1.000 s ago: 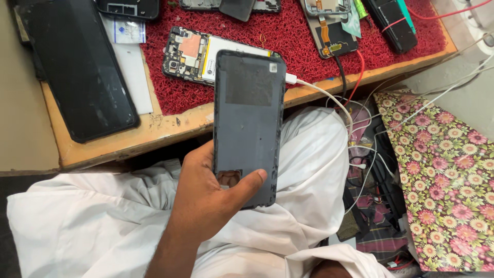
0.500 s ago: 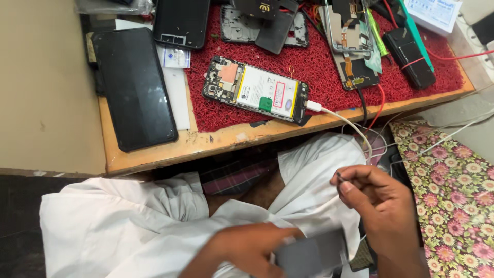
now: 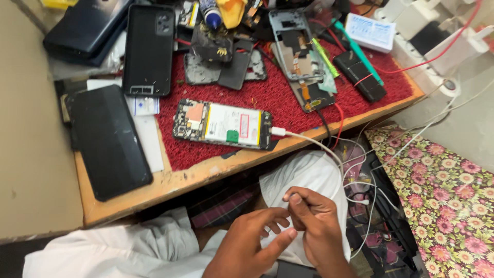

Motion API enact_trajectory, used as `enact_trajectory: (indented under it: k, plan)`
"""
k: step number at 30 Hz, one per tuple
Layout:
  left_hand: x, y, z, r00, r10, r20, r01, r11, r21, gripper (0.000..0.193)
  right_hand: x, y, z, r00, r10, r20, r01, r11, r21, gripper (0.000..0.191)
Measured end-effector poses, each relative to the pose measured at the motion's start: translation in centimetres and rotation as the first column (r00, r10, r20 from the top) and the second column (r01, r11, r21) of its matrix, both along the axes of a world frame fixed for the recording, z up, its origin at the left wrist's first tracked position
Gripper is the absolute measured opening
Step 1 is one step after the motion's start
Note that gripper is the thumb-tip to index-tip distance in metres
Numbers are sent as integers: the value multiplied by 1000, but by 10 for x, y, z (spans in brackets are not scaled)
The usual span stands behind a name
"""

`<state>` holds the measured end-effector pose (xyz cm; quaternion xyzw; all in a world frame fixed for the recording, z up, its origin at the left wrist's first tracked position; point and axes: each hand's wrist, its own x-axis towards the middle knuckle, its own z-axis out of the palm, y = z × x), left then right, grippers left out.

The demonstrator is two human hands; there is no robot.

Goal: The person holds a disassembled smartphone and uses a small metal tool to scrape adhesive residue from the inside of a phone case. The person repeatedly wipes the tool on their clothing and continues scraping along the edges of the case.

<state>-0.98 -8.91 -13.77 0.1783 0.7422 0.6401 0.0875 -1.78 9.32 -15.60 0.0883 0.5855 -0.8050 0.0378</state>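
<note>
Head view, looking down over lap and bench edge.

Left hand (image 3: 247,242) low centre, over white cloth on lap (image 3: 303,180); fingers loosely spread, thumb out, tips meeting right hand. Nothing clearly gripped; can't tell if sthg tiny sits between tips.

Right hand (image 3: 314,221) just beside it, thumb + forefinger pressed together as if pinching sthg very small; item itself too small to make out. Both hands touching at fingertips, well below bench.

Opened phone (image 3: 222,124) lies flat on red mat (image 3: 278,98), back off, battery + board exposed, white cable (image 3: 309,141) plugged into right end and trailing off bench edge toward lap. Not touched by either hand.

Progress, judged from layout: phone already stripped of rear cover, wired up; not reassembled, no cover on it. Work now at fingertip level w/ small part, away from phone.

Around: black back cover (image 3: 149,49) upper left on mat; dark phone (image 3: 108,141) face down on wooden bench (image 3: 134,193) at left; second gutted phone frame (image 3: 298,56) upper centre; green tool (image 3: 357,51) and black battery pack (image 3: 360,77) to right; floral cloth (image 3: 442,195) lower right, tangle of white wires beside it.
</note>
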Motion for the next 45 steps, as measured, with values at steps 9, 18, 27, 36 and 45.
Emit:
enact_trajectory:
  k: [9, 18, 27, 36, 45]
  plan:
    - [-12, 16, -14, 892, 380, 244, -419, 898, 132, 23, -17, -20, 21, 992, 57, 110, -67, 994, 83, 23]
    - [-11, 30, -18, 909, 78, 410, -292, 821, 492, 39, -28, -19, 41, 999, 30, 35, -29, 999, -26, 17]
    - [18, 40, 19, 892, 367, -265, -296, 916, 273, 46, -26, -27, 74, 972, -19, -235, -63, 940, -336, 19]
    - [71, 36, -10, 966, 175, -190, -148, 978, 148, 28, 4, -38, 87, 956, -28, -293, -68, 948, -311, 22]
    - [56, -62, -66, 883, 396, -252, -464, 819, -337, 22, 54, -42, 88, 959, -134, -252, 107, 987, -117, 17]
